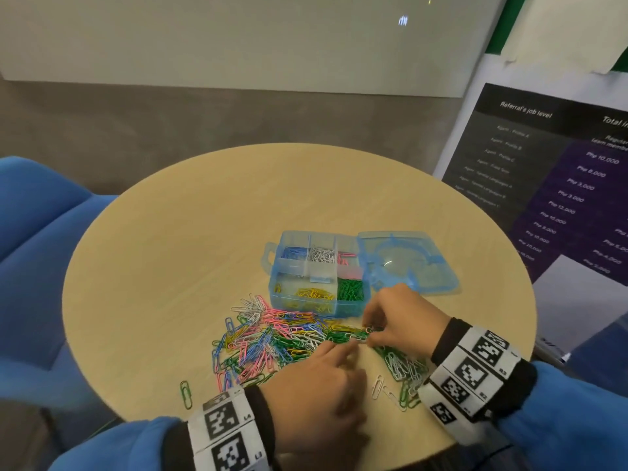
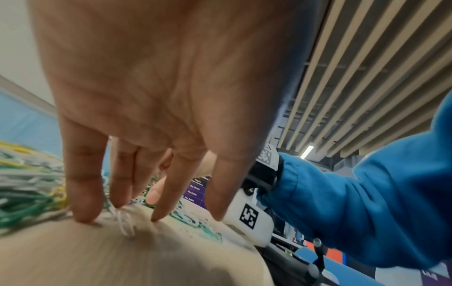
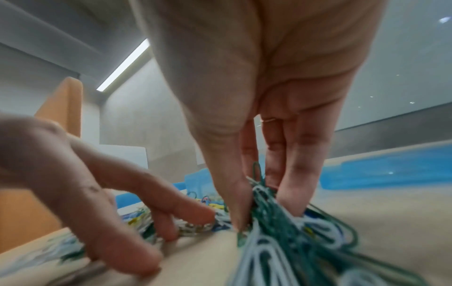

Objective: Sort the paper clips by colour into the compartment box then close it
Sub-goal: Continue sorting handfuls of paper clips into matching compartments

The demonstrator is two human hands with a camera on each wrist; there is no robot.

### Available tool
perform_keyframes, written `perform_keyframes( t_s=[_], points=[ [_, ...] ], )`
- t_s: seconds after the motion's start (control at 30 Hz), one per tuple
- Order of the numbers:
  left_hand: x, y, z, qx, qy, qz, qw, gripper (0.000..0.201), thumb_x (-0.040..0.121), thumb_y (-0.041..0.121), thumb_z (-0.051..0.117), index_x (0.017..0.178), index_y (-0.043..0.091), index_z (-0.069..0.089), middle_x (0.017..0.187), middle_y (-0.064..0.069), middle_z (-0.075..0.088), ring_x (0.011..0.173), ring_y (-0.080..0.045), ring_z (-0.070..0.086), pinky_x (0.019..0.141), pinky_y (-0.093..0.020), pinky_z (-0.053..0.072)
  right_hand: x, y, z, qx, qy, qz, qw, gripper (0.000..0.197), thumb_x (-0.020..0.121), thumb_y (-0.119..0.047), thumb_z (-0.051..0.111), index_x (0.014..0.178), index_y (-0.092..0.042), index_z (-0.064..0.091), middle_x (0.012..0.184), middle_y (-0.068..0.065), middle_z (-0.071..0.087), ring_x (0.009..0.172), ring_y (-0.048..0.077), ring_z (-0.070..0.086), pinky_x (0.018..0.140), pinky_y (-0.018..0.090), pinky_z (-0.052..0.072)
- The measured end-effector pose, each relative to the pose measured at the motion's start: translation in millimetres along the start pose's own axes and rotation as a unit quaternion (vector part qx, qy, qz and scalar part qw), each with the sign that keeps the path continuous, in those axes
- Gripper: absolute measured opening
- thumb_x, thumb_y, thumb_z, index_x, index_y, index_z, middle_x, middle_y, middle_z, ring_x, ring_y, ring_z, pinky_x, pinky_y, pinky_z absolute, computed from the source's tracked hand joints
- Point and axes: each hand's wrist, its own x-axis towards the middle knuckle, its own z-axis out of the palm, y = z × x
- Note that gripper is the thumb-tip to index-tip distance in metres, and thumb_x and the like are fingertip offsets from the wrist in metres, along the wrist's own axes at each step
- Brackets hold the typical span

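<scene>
**Sorting part done, a big mixed heap still loose**

At the far left of the round wooden surface [image 1: 170, 253] a lone green clip [image 1: 185, 394] lies apart from the rest. Next comes the mixed heap of paper clips [image 1: 268, 338], pink, blue, white, green and yellow tangled together, just in front of the compartment box [image 1: 316, 273]. The left hand [image 1: 323, 385] rests over the near edge of the heap with its fingers [image 2: 83, 185] straight and spread, tips touching the surface and holding nothing. The right hand [image 1: 397, 317] pinches a bunch of green and white clips [image 3: 264, 201] between thumb and fingers [image 3: 298, 174], low over the heap.

The box holds blue, white, pink, yellow and green clips in separate compartments, so sorting looks well under way. A large share of the clips is still loose, though. The lid [image 1: 407, 260] lies open flat to the right of the box, so closing is not yet done.

A blue chair [image 1: 40, 253] stands to the left of the surface, and a dark printed poster [image 1: 543, 185] leans at the right. A grey floor and pale wall lie behind.
</scene>
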Motion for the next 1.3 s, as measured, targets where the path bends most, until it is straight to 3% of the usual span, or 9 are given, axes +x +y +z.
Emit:
perform_keyframes(
  t_s=[0.1,0.23,0.43,0.6,0.73,0.8,0.93,1.07,1.3],
  points=[
    [1,-7,-4,-0.091,0.06,0.011,0.994,0.039,0.1,0.037,0.047,0.126,0.009,0.058,0.153,-0.006,0.035,0.138,-0.016,0.032,0.105,-0.024,0.031,5,5,-4,0.05,-0.002,0.002,0.999,0.015,0.077,-0.024,0.08,0.089,-0.016,0.076,0.068,-0.014,0.059,0.061,-0.002,0.052,0.055,0.007,0.037],
    [8,-18,-10,-0.316,0.152,-0.06,0.935,0.031,0.102,0.028,0.048,0.113,0.009,0.068,0.109,-0.007,0.07,0.096,-0.018,0.066,0.089,-0.035,0.051,9,12,-15,0.132,0.012,0.017,0.991,0.014,0.071,-0.023,0.085,0.08,-0.016,0.077,0.063,-0.007,0.064,0.059,0.005,0.057,0.056,0.014,0.042],
    [22,-30,-22,-0.779,0.117,-0.154,0.596,0.044,0.104,0.034,0.04,0.115,-0.002,0.06,0.11,-0.02,0.071,0.092,-0.028,0.073,0.077,-0.035,0.06,6,3,-42,0.27,0.046,-0.009,0.962,0.012,0.073,-0.014,0.083,0.082,-0.008,0.078,0.071,0.01,0.073,0.061,0.014,0.066,0.063,0.027,0.058],
    [39,-26,-16,-0.914,0.013,-0.069,0.4,0.064,0.101,0.048,0.034,0.115,-0.009,0.058,0.121,-0.031,0.062,0.115,-0.04,0.062,0.102,-0.043,0.047,2,-26,-49,0.297,0.053,-0.084,0.95,0.011,0.076,-0.015,0.081,0.086,-0.014,0.078,0.075,-0.001,0.075,0.071,0.006,0.069,0.071,0.023,0.055],
    [52,-26,-8,-0.959,0.055,-0.044,0.273,0.049,0.103,0.028,0.035,0.109,-0.008,0.067,0.105,-0.024,0.069,0.087,-0.036,0.071,0.092,-0.052,0.049,1,-39,-38,0.251,0.033,-0.107,0.961,0.023,0.074,-0.018,0.082,0.096,-0.023,0.077,0.086,-0.012,0.075,0.085,-0.004,0.068,0.079,0.018,0.054],
    [56,-31,-3,-0.967,0.063,-0.04,0.243,0.042,0.101,0.021,0.039,0.124,-0.009,0.056,0.111,-0.025,0.068,0.087,-0.035,0.072,0.09,-0.054,0.049,-1,-35,-37,0.277,0.041,-0.102,0.954,0.024,0.076,-0.013,0.08,0.099,-0.021,0.077,0.089,-0.011,0.075,0.087,-0.003,0.068,0.083,0.021,0.055],
    [57,-38,2,-0.978,0.064,-0.029,0.195,0.049,0.096,0.013,0.045,0.143,-0.003,0.04,0.137,-0.025,0.053,0.118,-0.033,0.058,0.095,-0.057,0.046,-5,-22,-35,0.28,0.079,-0.107,0.951,0.018,0.08,-0.013,0.077,0.097,-0.019,0.077,0.088,-0.007,0.075,0.085,-0.001,0.069,0.084,0.02,0.055],
    [53,-35,1,-0.979,0.045,-0.007,0.199,0.044,0.095,0.012,0.042,0.125,-0.019,0.052,0.136,-0.034,0.05,0.123,-0.038,0.055,0.105,-0.047,0.043,-3,-14,-35,0.22,0.102,-0.106,0.964,0.018,0.08,-0.01,0.074,0.091,-0.024,0.078,0.085,-0.01,0.072,0.08,-0.004,0.065,0.073,0.009,0.049],
    [55,-38,4,-0.97,0.08,-0.062,0.22,0.056,0.096,0.02,0.045,0.141,-0.012,0.037,0.15,-0.023,0.037,0.141,-0.028,0.036,0.121,-0.031,0.021,2,-17,-28,0.192,0.109,-0.128,0.967,0.021,0.074,-0.011,0.077,0.089,-0.026,0.078,0.087,-0.007,0.068,0.079,0.004,0.063,0.067,0.011,0.045]
  ],
)
